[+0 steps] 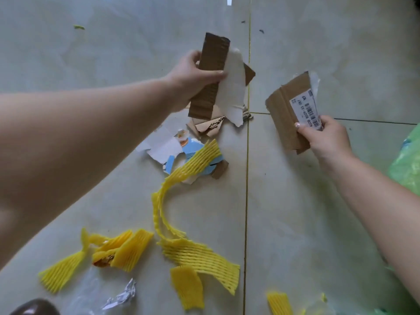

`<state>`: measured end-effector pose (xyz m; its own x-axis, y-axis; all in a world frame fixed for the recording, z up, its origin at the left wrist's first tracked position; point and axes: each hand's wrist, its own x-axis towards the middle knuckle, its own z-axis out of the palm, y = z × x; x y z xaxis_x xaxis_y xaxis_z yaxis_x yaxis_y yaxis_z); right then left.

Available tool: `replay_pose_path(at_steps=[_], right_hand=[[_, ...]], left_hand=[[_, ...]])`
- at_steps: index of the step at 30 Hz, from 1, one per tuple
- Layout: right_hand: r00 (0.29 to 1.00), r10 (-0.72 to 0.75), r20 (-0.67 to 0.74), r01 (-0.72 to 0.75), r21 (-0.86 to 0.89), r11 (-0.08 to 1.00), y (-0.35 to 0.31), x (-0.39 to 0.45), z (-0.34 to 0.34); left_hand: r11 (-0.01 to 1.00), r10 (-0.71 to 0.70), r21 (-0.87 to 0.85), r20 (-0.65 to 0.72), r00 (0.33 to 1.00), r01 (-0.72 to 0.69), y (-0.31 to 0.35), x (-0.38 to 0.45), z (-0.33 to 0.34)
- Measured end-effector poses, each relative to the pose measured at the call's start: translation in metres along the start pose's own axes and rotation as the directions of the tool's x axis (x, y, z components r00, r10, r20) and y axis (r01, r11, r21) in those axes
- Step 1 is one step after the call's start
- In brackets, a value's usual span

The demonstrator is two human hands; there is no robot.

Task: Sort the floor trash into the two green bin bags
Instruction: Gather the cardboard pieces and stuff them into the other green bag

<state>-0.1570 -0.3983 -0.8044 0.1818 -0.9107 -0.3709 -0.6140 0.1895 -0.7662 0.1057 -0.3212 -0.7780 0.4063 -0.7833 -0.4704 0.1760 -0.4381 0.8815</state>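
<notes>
My left hand [195, 76] grips a strip of brown corrugated cardboard [210, 73] together with a torn white paper piece [234, 92], held above the floor. My right hand [325, 139] holds a folded cardboard piece with a white barcode label [288, 114]. Below the left hand lie more cardboard scraps [208, 127] and torn white and blue paper [168, 145]. Several yellow foam net pieces [197, 255] are scattered over the tiled floor nearer to me. One green bin bag [406, 169] shows at the right edge.
A crumpled silver foil scrap [122, 296] and clear plastic film [86, 289] lie at the bottom left, beside a dark brown rounded object [34, 308]. Small green and dark specks dot the far tiles. A yellow foam scrap [279, 303] lies at the bottom right.
</notes>
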Motion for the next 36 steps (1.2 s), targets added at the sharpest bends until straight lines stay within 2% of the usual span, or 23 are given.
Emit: replay_pose_path(at_steps=[3, 5, 8, 10, 13, 16, 19, 23, 26, 30, 36], right_hand=[[0.999, -0.012, 0.052, 0.003, 0.156, 0.988, -0.026, 0.002, 0.015], [0.996, -0.023, 0.081, 0.006, 0.203, 0.979, -0.041, 0.003, 0.029], [0.989, -0.030, 0.145, 0.009, 0.148, 0.989, -0.056, 0.004, 0.055], [0.987, -0.040, 0.156, 0.036, 0.033, 0.999, -0.058, 0.005, 0.072], [0.987, -0.067, 0.148, 0.092, -0.172, 0.981, -0.056, 0.004, 0.090], [0.988, -0.075, 0.137, 0.114, -0.308, 0.944, -0.055, 0.002, 0.099], [0.990, -0.056, 0.133, 0.095, -0.309, 0.946, -0.054, 0.001, 0.105], [0.991, 0.003, 0.130, 0.033, -0.268, 0.963, -0.051, 0.002, 0.106], [0.992, 0.025, 0.125, -0.008, -0.135, 0.991, -0.050, 0.001, 0.102], [0.988, 0.081, 0.133, -0.101, 0.154, 0.983, -0.049, -0.001, 0.094], [0.963, 0.103, 0.250, -0.199, 0.398, 0.896, -0.066, -0.019, 0.092]], left_hand=[[0.985, -0.027, -0.167, 0.046, 0.999, 0.034, 0.005, -0.004, -0.036], [0.978, -0.079, -0.190, 0.045, 0.996, 0.087, 0.000, -0.007, -0.054], [0.980, -0.201, 0.012, 0.009, 0.980, 0.201, -0.015, -0.012, -0.063], [0.964, -0.223, 0.141, -0.023, 0.974, 0.224, -0.026, -0.014, -0.057], [0.927, -0.125, 0.347, -0.073, 0.989, 0.143, -0.041, -0.013, -0.037], [0.813, -0.016, 0.578, -0.108, 0.994, 0.076, -0.051, -0.008, -0.023], [0.759, 0.026, 0.649, -0.105, 0.994, 0.049, -0.055, -0.004, -0.016], [0.744, -0.007, 0.664, -0.110, 0.994, 0.078, -0.054, 0.000, -0.016], [0.810, -0.070, 0.574, -0.106, 0.992, 0.119, -0.049, 0.001, -0.021], [0.951, -0.115, 0.277, -0.090, 0.989, 0.136, -0.039, -0.003, -0.035], [0.996, -0.090, -0.020, -0.197, 0.976, 0.087, -0.023, -0.023, -0.082]])
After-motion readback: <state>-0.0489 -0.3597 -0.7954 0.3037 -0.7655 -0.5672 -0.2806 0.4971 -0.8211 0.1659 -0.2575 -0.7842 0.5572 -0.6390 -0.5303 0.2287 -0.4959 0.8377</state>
